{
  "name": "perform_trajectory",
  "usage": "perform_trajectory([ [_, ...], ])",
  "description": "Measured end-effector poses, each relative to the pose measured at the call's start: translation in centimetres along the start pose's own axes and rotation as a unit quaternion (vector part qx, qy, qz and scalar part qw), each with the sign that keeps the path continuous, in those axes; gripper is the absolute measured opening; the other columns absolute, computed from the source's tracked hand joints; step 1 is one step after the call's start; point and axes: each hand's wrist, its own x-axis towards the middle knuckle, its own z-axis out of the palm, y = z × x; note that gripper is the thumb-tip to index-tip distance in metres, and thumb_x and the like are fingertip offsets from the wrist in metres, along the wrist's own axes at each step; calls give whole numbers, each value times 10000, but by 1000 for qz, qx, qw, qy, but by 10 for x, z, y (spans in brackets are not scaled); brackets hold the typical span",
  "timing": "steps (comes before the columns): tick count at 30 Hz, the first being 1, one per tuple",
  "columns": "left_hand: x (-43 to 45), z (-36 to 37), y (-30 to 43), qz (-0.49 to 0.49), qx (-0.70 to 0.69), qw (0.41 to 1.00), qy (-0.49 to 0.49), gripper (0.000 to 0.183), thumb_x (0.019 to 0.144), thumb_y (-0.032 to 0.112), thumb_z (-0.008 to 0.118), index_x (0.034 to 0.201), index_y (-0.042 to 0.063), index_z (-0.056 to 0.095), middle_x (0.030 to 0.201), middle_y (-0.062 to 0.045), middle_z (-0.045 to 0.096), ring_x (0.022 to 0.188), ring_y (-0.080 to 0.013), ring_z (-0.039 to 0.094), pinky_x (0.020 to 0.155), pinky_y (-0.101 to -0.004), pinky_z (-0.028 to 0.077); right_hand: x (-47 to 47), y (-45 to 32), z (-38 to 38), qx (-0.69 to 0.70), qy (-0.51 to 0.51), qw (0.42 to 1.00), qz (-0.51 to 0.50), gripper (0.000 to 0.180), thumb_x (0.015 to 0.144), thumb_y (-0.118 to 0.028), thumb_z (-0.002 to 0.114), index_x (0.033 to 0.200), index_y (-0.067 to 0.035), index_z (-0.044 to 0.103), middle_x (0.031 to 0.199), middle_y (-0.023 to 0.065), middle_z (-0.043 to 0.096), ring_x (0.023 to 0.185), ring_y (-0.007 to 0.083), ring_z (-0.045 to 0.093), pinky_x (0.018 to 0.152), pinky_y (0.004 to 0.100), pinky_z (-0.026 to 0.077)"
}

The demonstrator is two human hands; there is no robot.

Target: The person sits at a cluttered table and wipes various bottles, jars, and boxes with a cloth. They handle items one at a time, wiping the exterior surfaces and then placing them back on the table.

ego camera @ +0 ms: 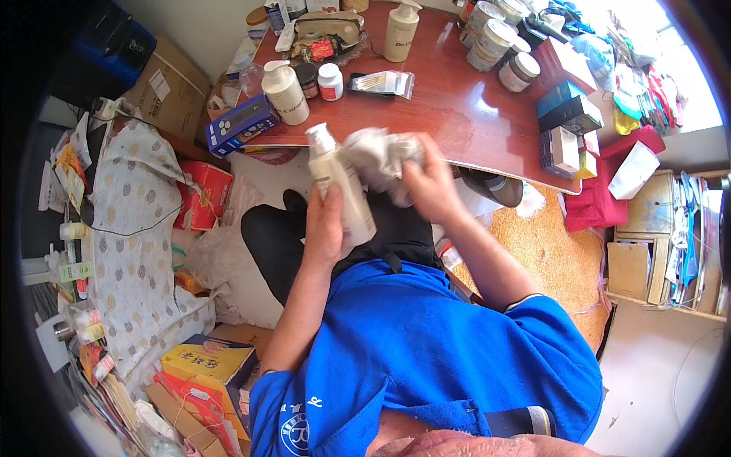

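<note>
A cream pump bottle [351,200] is gripped in my left hand [325,223], tilted, above my lap and before the table edge. In my right hand [428,180] a crumpled whitish cloth [374,151] is bunched up, blurred by motion. The cloth is right beside the bottle's upper part; whether it touches the bottle I cannot tell. On the table, a second pump bottle [285,94] stands at the near left, and a third pump bottle [401,34] stands farther back.
The reddish wooden table [445,108] carries a white pill bottle [330,83], a bag of cotton swabs [385,84], a blue box [243,124] and lidded tubs [491,43]. Small cartons [562,145] are stacked at its right end. A patterned cloth cover [137,223] hangs at left.
</note>
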Motion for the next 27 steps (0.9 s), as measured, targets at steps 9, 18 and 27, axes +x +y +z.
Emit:
perform_trajectory([
  [9, 8, 21, 9, 26, 84, 996, -16, 751, 1051, 576, 659, 1525, 35, 446, 1366, -103, 602, 1208, -172, 583, 1039, -358, 494, 0, -7, 48, 64, -44, 995, -55, 546, 1117, -211, 569, 1587, -20, 369, 1469, 137, 573, 1381, 193, 525, 1157, 364, 434],
  [18, 20, 21, 13, 136, 111, 981, 82, 736, 1083, 558, 602, 1531, -2, 441, 1395, -131, 607, 1256, -199, 584, 1067, -370, 475, -8, 0, 65, 76, -48, 995, -42, 471, 1082, -130, 586, 1522, -24, 456, 1347, 129, 641, 1266, 182, 597, 1093, 350, 484],
  [27, 24, 11, 18, 198, 115, 969, 90, 780, 1070, 559, 615, 1558, 1, 375, 1433, -150, 538, 1271, -219, 559, 1086, -379, 463, -19, 17, 62, 343, -115, 912, 196, 560, 1138, -403, 549, 1559, -49, 447, 1465, 127, 598, 1327, 230, 586, 1125, 402, 480],
])
